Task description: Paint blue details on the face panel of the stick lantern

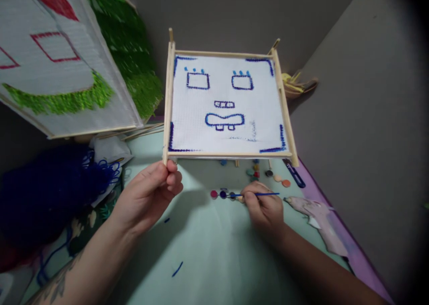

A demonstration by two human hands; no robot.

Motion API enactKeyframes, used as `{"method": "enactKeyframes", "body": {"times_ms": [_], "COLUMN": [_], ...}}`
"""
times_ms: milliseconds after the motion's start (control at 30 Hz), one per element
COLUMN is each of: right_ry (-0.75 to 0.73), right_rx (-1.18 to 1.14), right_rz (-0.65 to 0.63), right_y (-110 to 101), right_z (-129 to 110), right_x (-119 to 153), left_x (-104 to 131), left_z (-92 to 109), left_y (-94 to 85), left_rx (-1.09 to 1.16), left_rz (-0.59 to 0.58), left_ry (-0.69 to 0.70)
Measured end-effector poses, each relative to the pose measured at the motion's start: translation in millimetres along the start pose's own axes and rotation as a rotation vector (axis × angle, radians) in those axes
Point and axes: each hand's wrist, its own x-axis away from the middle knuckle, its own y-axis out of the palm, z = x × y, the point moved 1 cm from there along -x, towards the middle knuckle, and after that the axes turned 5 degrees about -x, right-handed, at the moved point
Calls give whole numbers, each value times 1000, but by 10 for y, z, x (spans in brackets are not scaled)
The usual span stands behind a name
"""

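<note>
A wooden-stick frame (170, 90) with a white panel (197, 131) is held up off the table. Painted in blue on the panel are two rectangular eyes with light blue lashes, a small nose, a mouth with two teeth, and corner marks. My left hand (150, 193) pinches the frame's lower left stick end. Below the frame, my right hand (264, 206) grips a thin blue paintbrush (270, 194), its tip over the row of small paint pots (223, 194). Which pot the tip touches, if any, I cannot tell.
A pink glue gun (315, 211) and a dark blue cutter (296, 174) lie at the right. More paint pots (277, 178) sit behind my right hand. Blue yarn (56, 184) is heaped at the left, below a large decorated box (73, 77). Blue scraps (177, 269) lie on the table.
</note>
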Motion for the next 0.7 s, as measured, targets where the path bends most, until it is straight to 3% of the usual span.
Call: {"method": "enactKeyframes", "body": {"times_ms": [533, 700], "right_ry": [18, 90], "right_rx": [10, -126], "right_rz": [-8, 114], "right_y": [16, -33], "right_z": [-14, 50], "right_x": [-18, 13], "left_x": [4, -4], "left_z": [2, -8], "left_y": [-11, -16], "left_rx": [0, 6], "left_rz": [-4, -10], "left_ry": [-1, -1]}}
